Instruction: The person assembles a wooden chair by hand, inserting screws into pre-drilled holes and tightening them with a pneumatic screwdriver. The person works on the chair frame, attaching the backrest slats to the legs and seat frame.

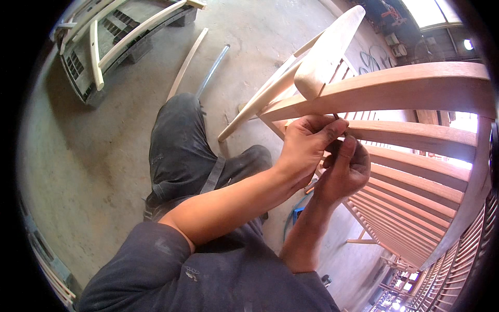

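Observation:
Both of my hands meet at the near end of a slatted wooden bench, just below its broad top rail. My left hand is closed, thumb and forefinger pinched at a small, thin, dark piece that pokes up beside the rail. Close against it, my right hand has its fingers curled and its thumb raised. What lies in the right fingers is hidden. A rounded, pale wooden armrest rises just beyond my hands, with a slanting leg to their left.
A dark pallet with curved wooden parts stands at the far left. On the concrete floor lie a wooden strip and a metal tube. A blue object sits below my right forearm. More slatted furniture stands at the right.

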Available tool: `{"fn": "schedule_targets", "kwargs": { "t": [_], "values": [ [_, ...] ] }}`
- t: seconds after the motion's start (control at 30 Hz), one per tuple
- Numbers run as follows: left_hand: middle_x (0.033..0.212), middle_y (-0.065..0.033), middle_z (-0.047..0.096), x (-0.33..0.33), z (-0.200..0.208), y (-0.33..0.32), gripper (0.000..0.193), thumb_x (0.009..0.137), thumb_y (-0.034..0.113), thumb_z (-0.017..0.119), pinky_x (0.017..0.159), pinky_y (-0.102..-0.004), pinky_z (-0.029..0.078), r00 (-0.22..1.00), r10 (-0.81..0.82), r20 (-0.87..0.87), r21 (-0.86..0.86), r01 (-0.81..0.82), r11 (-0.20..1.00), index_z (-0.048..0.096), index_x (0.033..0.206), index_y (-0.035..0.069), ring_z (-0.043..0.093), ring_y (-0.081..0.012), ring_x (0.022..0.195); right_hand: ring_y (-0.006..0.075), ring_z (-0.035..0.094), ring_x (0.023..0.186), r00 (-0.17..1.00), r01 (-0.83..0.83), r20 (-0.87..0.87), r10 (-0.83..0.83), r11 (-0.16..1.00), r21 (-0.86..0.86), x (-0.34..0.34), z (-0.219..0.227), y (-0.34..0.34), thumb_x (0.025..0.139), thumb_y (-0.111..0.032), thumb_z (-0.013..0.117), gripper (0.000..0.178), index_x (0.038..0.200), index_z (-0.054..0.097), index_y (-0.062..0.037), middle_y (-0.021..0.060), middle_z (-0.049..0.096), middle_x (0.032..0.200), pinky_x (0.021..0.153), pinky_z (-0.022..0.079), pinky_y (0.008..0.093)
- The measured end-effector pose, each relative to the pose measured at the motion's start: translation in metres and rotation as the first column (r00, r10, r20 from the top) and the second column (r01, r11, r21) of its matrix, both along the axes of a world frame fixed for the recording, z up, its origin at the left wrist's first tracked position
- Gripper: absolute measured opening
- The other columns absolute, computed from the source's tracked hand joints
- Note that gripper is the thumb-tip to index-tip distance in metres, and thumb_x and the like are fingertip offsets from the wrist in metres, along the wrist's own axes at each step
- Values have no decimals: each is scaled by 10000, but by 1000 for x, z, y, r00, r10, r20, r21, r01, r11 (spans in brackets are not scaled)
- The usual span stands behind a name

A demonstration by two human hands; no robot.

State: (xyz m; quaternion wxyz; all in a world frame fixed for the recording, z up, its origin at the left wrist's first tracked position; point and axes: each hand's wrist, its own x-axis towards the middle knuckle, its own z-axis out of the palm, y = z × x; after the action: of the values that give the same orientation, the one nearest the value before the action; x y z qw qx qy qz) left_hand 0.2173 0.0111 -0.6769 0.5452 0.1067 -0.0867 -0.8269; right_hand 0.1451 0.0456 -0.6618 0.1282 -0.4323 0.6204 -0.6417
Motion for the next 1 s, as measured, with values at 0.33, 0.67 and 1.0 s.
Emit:
{"fn": "schedule_targets", "kwargs": {
  "t": [0.33,0.67,1.0],
  "values": [
    [939,-74,702,-9,1,1,195,940,156,703,727,-249,575,996,85,30,3,-85,996,692,1034,-14,662,-122,820,62,501,498,999,35,11,-35,998,56,3,7,-6,1031,-319,567,382,895,655,27,17,569,616,430,370,209],
    [942,-77,700,-12,8,0,196,942,139,697,730,-240,573,995,93,39,54,-95,994,687,1053,-22,656,-118,828,110,634,743,998,-46,49,47,998,-32,6,-1,-2,999,-168,624,274,1102,562,78,127,683,951,573,494,200],
    [1001,-71,708,-5,1,-1,257,969,191,662,763,-254,555,999,50,-11,-69,-50,996,687,1124,-12,656,-122,889,68,557,557,995,-77,59,76,997,25,-5,-2,1,1005,-217,617,273,982,649,54,56,652,714,465,395,187]
  ]
}}
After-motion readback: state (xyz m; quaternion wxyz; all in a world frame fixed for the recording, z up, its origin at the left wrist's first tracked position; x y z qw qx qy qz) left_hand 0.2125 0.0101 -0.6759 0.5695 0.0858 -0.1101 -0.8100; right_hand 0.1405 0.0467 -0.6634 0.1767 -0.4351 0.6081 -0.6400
